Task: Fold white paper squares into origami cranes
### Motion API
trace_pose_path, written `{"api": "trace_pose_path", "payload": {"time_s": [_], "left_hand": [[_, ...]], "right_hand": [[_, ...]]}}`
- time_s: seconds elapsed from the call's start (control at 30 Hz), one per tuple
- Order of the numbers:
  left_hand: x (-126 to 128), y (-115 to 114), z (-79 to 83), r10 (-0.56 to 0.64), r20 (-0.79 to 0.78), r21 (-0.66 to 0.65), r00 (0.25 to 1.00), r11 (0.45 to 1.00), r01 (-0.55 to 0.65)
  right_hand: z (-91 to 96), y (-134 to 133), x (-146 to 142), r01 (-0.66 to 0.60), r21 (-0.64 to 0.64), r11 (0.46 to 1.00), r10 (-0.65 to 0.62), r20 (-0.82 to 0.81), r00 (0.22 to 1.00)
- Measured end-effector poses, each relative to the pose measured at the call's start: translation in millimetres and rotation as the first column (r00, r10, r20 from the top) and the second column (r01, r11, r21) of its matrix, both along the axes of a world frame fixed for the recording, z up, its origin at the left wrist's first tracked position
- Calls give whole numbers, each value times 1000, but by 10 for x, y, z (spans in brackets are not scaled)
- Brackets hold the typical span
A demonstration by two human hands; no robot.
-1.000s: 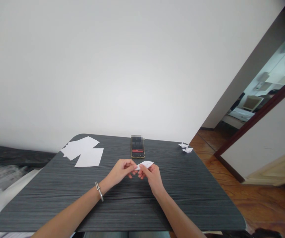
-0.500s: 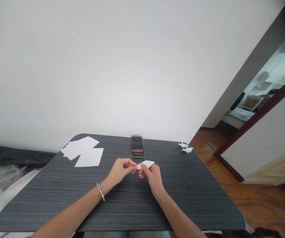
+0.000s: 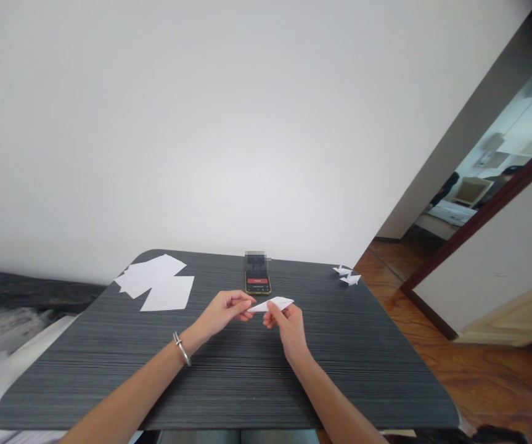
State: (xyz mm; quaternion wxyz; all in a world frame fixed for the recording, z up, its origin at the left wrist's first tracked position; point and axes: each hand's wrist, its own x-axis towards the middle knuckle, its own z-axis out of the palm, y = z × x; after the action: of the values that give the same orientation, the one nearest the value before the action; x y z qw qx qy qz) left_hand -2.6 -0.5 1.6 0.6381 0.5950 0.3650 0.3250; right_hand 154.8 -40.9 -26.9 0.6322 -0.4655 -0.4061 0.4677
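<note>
A small folded white paper piece [image 3: 272,303] with pointed ends is held just above the dark grey striped table [image 3: 229,376], near its middle. My left hand [image 3: 223,312], with a silver bracelet on the wrist, pinches the paper's left tip. My right hand [image 3: 288,325] pinches the paper from below, near its middle. Both hands have their fingers closed on it.
A phone [image 3: 257,274] stands behind the hands at the table's far edge. Several flat white paper sheets [image 3: 157,283] lie at the far left. Two small folded paper figures [image 3: 347,275] sit at the far right corner. An open doorway is on the right.
The folded paper now looks longer and flatter, and it has shifted slightly right. My hands have drawn a little apart along it.
</note>
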Motion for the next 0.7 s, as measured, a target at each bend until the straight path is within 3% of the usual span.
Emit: {"api": "trace_pose_path", "payload": {"time_s": [0.37, 0.7], "left_hand": [[50, 16, -88, 54, 14, 83, 998, 995, -55], [127, -47, -82, 93, 86, -52, 992, 995, -89]], "right_hand": [[36, -6, 34, 19, 13, 1000, -19, -44, 999], [21, -13, 36, 15, 20, 1000, -15, -20, 1000]]}}
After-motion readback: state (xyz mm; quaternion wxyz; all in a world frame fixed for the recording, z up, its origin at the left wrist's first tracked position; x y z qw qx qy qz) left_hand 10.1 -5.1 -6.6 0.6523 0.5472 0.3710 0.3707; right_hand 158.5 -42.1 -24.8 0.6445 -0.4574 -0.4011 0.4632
